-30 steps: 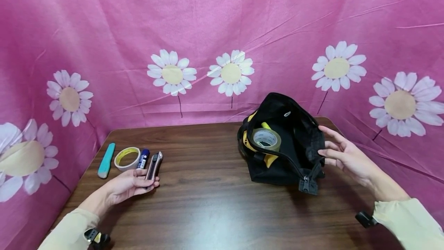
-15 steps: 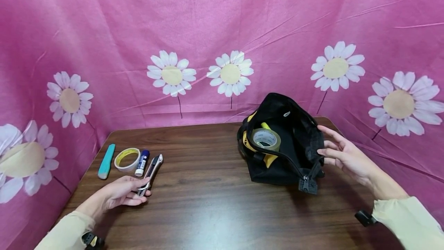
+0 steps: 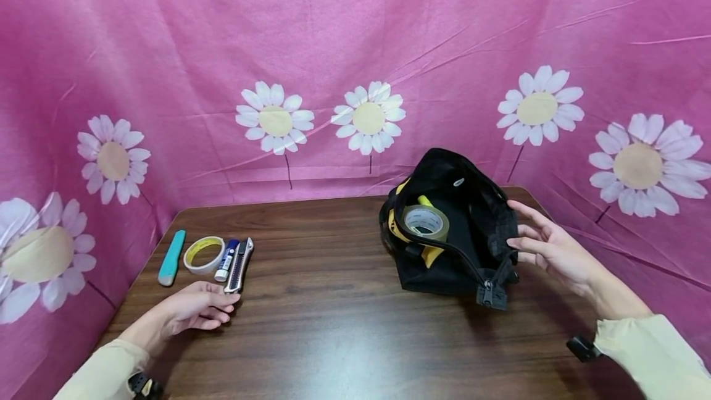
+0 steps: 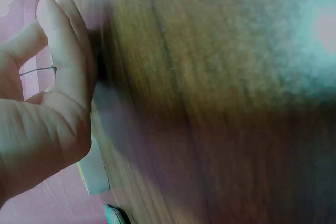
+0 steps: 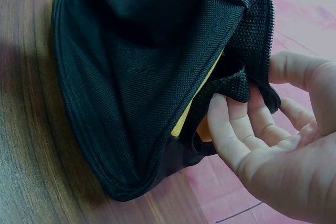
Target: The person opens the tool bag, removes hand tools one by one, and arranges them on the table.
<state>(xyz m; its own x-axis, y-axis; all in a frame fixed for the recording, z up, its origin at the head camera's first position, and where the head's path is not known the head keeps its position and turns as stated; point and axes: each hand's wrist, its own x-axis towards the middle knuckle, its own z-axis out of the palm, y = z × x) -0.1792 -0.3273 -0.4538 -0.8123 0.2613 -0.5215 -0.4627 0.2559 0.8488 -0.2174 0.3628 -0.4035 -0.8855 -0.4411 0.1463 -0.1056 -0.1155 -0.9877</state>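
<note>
In the head view, my left hand [image 3: 197, 307] is at the near end of a utility knife [image 3: 239, 265], its fingertips touching or just beside that end. The knife lies on the table against a glue stick [image 3: 226, 260] with a blue cap. In the left wrist view, the left hand [image 4: 58, 87] has its fingers loosely bent, and no knife shows there. My right hand [image 3: 561, 256] holds the right rim of a black zip bag [image 3: 444, 279]; the right wrist view shows its fingers around the bag's edge. Inside the gaping bag sits a roll of clear tape [image 3: 426, 223].
A roll of white tape [image 3: 203, 255] with a yellow inside lies left of the glue stick. Farther left is a turquoise cutter [image 3: 171, 258]. The brown wooden table [image 3: 333, 301] meets a pink flowered cloth [image 3: 333, 29] at the back and sides.
The utility knife was lowered from my left hand's grip and now lies against the glue stick. The left hand moved slightly down and left, its grip loosened. The right hand stayed on the bag.
</note>
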